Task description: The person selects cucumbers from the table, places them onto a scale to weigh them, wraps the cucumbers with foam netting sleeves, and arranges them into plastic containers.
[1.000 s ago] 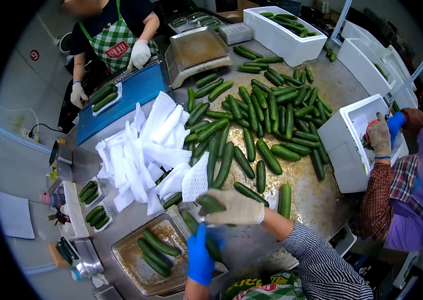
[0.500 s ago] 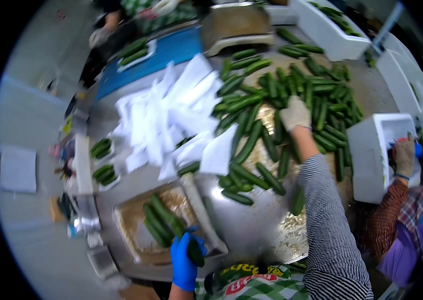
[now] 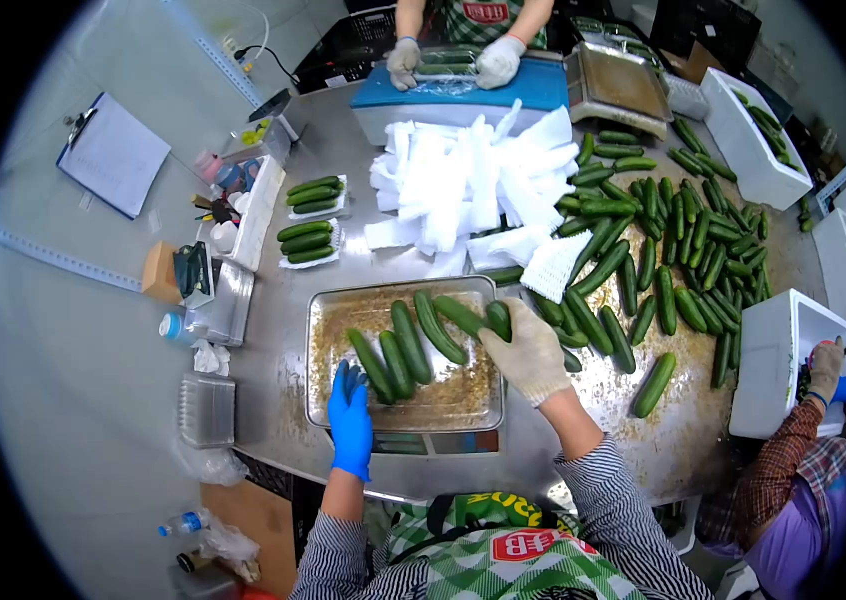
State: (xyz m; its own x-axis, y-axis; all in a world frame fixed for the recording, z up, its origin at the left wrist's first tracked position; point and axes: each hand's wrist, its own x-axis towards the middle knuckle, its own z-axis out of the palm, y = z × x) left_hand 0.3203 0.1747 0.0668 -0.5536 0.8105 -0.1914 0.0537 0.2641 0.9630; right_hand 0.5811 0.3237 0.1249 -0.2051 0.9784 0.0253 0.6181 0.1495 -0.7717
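Note:
A metal tray [image 3: 405, 420] with a worn, stained bottom lies in front of me, holding several dark green cucumbers [image 3: 410, 342]. My left hand [image 3: 350, 425], in a blue glove, is beside the leftmost cucumber [image 3: 371, 367] at the tray's left side. Its fingers are stretched out and grip nothing; whether they touch the cucumber I cannot tell. Over the tray's right rim, my right hand [image 3: 526, 355] in a pale knit glove is closed on cucumbers [image 3: 499, 319], which point into the tray. A large pile of cucumbers [image 3: 693, 240] covers the table to the right.
White foam sleeves [image 3: 463, 185] lie heaped behind the tray. Two packs of cucumbers [image 3: 308, 242] are at the left. Across the table, a co-worker's gloved hands [image 3: 499, 62] handle a pack at a blue-topped station [image 3: 368, 95]. Another person reaches into a white foam box [image 3: 758, 370] at right.
My right hand has come from the pile to the tray with cucumbers. My left hand has let go of the cucumber it held. The view has turned and steadied.

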